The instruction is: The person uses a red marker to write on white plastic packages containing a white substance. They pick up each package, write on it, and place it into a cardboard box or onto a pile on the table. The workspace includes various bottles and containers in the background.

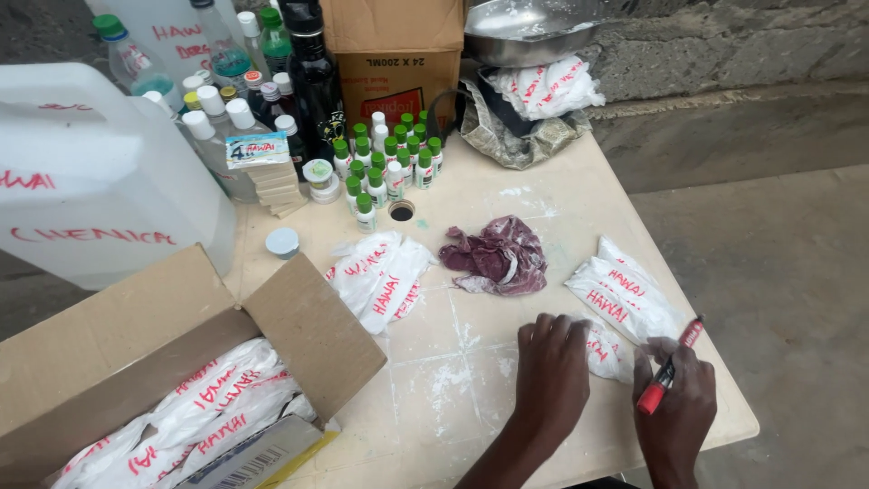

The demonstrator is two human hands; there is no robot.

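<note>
head view, two hands [550, 376], one red marker [668, 369]

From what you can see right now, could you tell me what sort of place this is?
Probably an informal outdoor packing stall: a powder-dusted table on bare ground, small white powder bags hand-marked in red, rows of green-capped bottles, and the right hand holding a red marker.

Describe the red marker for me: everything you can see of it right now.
The red marker is a slim plastic pen with a red barrel and a dark band near the middle. It lies in the grip of the right hand, fingers wrapped round its lower half, tilted with its upper end pointing up and to the right, past the table edge. Its lower end points down-left. The tip is not clearly visible. It sits beside a small white packet under the left hand.
</note>
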